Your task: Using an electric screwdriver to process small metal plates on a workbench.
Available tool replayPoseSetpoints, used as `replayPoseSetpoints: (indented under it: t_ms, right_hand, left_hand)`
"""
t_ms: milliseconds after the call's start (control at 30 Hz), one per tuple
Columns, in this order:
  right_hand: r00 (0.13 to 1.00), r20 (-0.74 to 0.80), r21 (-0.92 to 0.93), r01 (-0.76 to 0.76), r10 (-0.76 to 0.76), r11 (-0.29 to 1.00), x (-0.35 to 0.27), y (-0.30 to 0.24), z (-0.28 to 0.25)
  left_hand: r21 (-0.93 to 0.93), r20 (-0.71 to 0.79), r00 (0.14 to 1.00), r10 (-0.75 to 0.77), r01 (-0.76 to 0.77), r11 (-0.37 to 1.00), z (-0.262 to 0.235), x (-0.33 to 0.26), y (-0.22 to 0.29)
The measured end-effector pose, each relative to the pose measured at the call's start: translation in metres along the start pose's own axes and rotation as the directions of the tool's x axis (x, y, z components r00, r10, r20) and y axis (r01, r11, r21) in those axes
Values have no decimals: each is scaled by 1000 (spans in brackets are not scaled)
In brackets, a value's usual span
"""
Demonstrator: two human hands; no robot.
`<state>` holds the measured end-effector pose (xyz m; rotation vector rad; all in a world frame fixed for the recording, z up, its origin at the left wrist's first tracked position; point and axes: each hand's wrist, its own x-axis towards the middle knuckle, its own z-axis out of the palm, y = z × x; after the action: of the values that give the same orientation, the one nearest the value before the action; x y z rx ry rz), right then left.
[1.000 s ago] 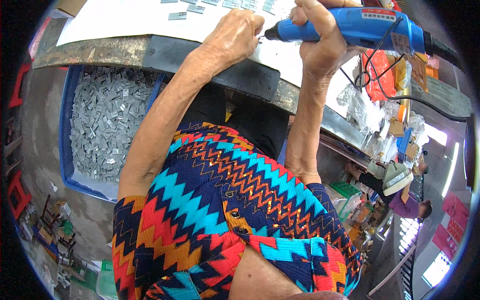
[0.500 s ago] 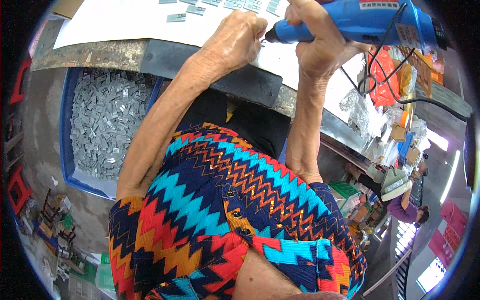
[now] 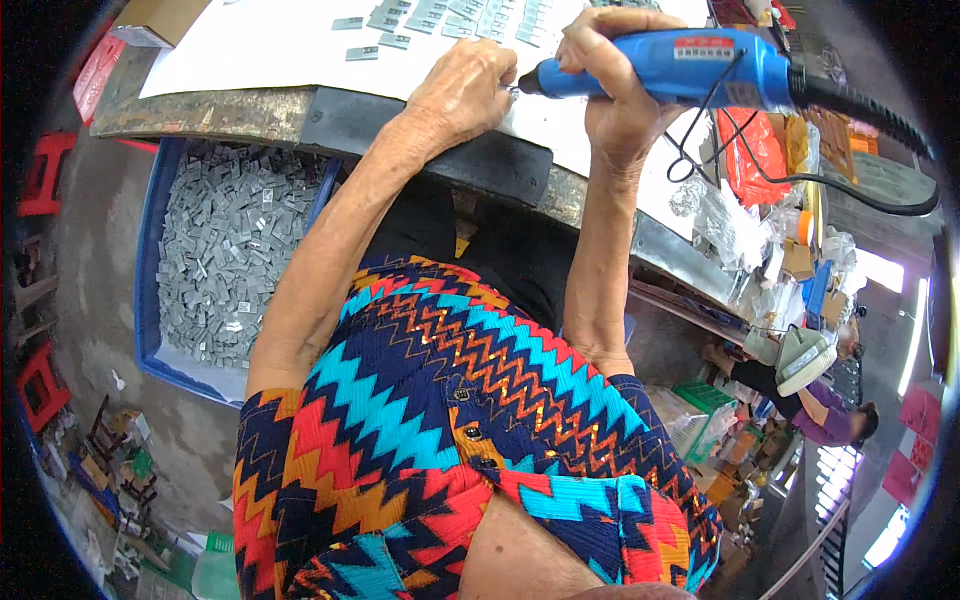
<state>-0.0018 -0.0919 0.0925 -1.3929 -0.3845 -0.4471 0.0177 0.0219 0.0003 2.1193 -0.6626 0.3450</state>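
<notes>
Head view: right hand (image 3: 620,95) grips blue power tool (image 3: 665,65), tip beside closed left hand (image 3: 460,90), contents hidden.

One blue power screwdriver (image 3: 690,68), one blue crate (image 3: 150,270) (grey parts inside, too many to count).

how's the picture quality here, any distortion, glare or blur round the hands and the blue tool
Head view: strong fisheye, the bench edge bows and black corners ring the frame; right hand and blue power tool are sharp, left hand too; daylight blows out the lower right; white sheet is bright.
</notes>
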Motion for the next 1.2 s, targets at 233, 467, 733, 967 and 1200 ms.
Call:
replayPoseSetpoints:
  t_ms: [233,467,733,967,1200]
  right_hand:
    - [937,178,109,284,-300,953,-4,13,-20]
    - [918,132,183,349,-374,919,-5,-7,-22]
    - [961,-60,146,276,-270,950,-25,-12,-37]
    - [960,-162,104,246,-228,964,-30,-11,-48]
    - [959,-187,64,227,-212,972,-34,-9,-59]
  left_hand:
    - [189,-22,998,53,-47,981,2,-3,7]
    - [149,17,999,36,-38,988,3,-3,6]
    - [81,-39,998,45,-42,996,7,-4,-4]
    - [55,-24,1000,10,-9,998,4,-4,0]
    - [63,-8,1000,5,-5,998,2,-4,1]
